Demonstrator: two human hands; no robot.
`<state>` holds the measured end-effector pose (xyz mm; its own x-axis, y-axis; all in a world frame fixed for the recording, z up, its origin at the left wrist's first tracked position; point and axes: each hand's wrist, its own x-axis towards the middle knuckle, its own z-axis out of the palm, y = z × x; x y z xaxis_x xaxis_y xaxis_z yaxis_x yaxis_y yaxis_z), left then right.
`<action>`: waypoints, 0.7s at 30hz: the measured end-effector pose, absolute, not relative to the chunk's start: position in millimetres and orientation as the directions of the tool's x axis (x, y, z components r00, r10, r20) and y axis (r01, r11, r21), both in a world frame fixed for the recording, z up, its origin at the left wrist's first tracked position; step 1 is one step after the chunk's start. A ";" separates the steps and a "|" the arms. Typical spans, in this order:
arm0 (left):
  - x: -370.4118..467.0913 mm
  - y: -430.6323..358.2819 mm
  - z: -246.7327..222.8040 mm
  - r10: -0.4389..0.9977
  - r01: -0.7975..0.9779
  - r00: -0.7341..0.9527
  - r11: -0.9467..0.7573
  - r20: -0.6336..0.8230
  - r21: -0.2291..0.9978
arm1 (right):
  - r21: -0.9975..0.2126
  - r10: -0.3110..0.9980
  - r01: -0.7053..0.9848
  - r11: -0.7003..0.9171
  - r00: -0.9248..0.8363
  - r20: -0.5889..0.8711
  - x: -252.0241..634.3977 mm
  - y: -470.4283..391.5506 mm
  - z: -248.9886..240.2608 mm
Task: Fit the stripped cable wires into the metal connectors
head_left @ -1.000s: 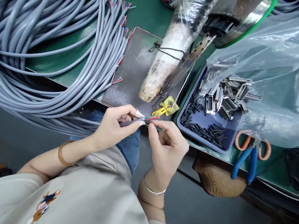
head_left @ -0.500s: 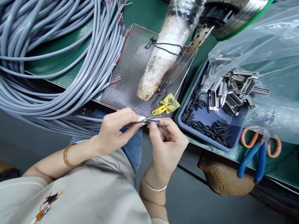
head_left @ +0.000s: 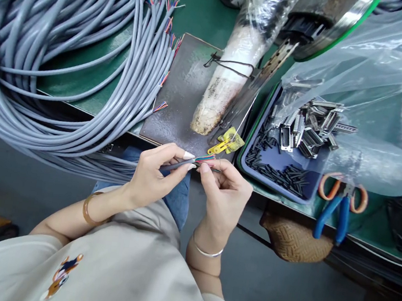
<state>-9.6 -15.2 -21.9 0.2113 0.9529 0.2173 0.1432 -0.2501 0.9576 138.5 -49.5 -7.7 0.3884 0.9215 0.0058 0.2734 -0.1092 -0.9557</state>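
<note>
My left hand (head_left: 155, 171) pinches a grey cable (head_left: 176, 165) close to its stripped end, between thumb and forefinger. Thin coloured wires (head_left: 204, 158), blue, green and red among them, fan out of that end toward the right. My right hand (head_left: 226, 188) is closed at the wire tips, thumb against forefinger, gripping some of the wires; its fingertips partly cover them. Just beyond the hands, a yellow clip-like piece (head_left: 219, 147) lies with a yellow sponge-like scrap (head_left: 232, 140) on a dark board (head_left: 183, 89).
A large bundle of grey cables (head_left: 118, 105) with stripped ends fills the left. A wrapped white tube (head_left: 222, 84) leans over the board. At right stand a blue tray (head_left: 278, 155) with metal connectors (head_left: 312, 130) and black sleeves, a plastic bag (head_left: 378, 95), and blue-handled pliers (head_left: 334, 212).
The view has shifted slightly. The coloured wires are more spread and more visible between my hands, and more of the grey cable shows in my left hand.
</note>
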 end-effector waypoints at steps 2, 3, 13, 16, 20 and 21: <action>-10.5 -14.7 -21.0 0.962 0.124 0.212 -0.203 0.174 0.971 | -0.951 0.921 0.294 -0.096 0.390 0.027 139.2 -49.8 -7.9; -11.0 -14.3 -20.2 0.966 0.107 0.214 -0.172 0.146 0.979 | -0.947 0.922 0.308 -0.089 0.385 0.038 139.5 -50.0 -8.0; -12.1 -14.1 -16.2 0.963 0.027 0.262 -0.075 0.065 0.997 | -0.949 0.921 0.308 -0.063 0.383 0.063 139.7 -48.3 -7.8; -13.1 -12.8 -17.5 0.949 0.086 0.277 -0.181 0.151 0.980 | -0.942 0.928 0.327 -0.073 0.368 0.056 141.7 -47.5 -7.2; -15.0 -10.8 -19.9 0.887 0.153 0.322 -0.395 0.332 0.906 | -0.888 0.944 0.459 -0.023 0.303 0.132 144.0 -49.7 -2.4; -15.0 -10.9 -21.0 0.865 0.168 0.337 -0.443 0.371 0.881 | -0.850 0.942 0.526 0.015 0.277 0.188 143.9 -50.8 -0.7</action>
<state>-15.0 -10.9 -21.0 0.3372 0.8653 0.3710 0.1676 -0.4429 0.8808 143.9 -50.8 -0.7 0.2768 0.9424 0.1880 0.5262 0.0151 -0.8502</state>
